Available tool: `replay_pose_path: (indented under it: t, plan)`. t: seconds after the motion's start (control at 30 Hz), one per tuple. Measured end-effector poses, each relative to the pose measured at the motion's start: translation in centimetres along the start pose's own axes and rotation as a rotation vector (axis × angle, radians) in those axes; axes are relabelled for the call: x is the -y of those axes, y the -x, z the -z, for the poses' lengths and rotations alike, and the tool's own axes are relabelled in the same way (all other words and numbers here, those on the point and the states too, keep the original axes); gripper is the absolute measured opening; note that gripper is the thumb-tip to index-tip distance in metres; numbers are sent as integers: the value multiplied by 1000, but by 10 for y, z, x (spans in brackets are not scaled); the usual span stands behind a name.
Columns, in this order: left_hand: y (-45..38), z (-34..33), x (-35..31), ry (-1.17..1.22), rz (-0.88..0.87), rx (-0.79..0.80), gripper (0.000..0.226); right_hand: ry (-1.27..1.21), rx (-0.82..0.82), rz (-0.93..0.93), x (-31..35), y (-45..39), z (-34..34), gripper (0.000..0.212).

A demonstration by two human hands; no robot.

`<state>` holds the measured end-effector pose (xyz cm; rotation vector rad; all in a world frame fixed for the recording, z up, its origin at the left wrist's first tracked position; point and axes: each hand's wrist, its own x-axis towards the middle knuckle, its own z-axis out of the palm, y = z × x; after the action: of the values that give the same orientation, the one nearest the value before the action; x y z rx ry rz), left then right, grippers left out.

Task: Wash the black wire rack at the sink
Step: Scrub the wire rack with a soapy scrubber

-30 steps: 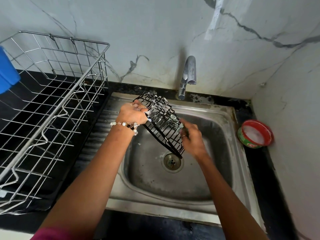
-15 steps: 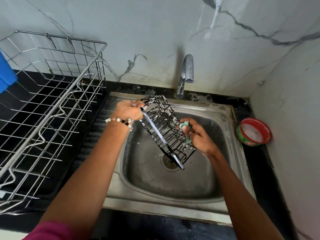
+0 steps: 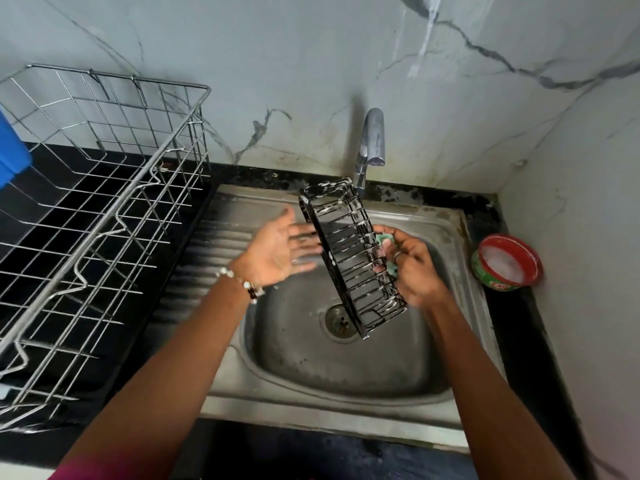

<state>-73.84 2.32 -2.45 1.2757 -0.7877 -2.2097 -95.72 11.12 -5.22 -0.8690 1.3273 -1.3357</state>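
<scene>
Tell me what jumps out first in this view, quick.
The soapy black rack held tilted over the sink, below the tap. The right hand grips it with a green scrubber; the left hand is open beside it. A big steel basket stands left, a red soap tub right.

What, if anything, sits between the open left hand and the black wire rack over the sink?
Nothing visible. The left hand is open beside the soapy black wire rack, fingertips at its edge, while the right hand holds the rack with a green scrub pad.
</scene>
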Motion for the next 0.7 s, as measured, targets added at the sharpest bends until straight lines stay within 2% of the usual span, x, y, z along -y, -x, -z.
replay_pose_path:
  t: [0.07, 0.17, 0.23, 0.33, 0.4, 0.47, 0.53, 0.7]
  plan:
    - [5, -22, 27, -24, -74, 47, 48, -46, -27, -59, -5, -2, -10, 26]
    - [2, -42, 52, 78, -172, -97, 33, 22, -68, -131, -12, 0, -29, 27]
    - [-1, -42, 53, 111, -169, -212, 31, 328, -87, -91, -14, -1, -31, 25]
    - [-4, -36, 51, 90, -133, -289, 28, 890, -133, 27, -1, -7, -24, 25]
    - [-3, -33, 53, -19, -120, -331, 28, 968, -222, 138, 16, -12, -25, 23]
    - [0, -30, 56, -88, -110, -342, 28, 900, -253, 218, 31, -22, -34, 24]
    - [4, -31, 56, -83, -103, -316, 27, 913, -186, 264, 32, -33, -48, 32]
    - [5, -33, 51, -109, -77, -259, 26, 1203, -15, 373, -1, -37, -73, 62]
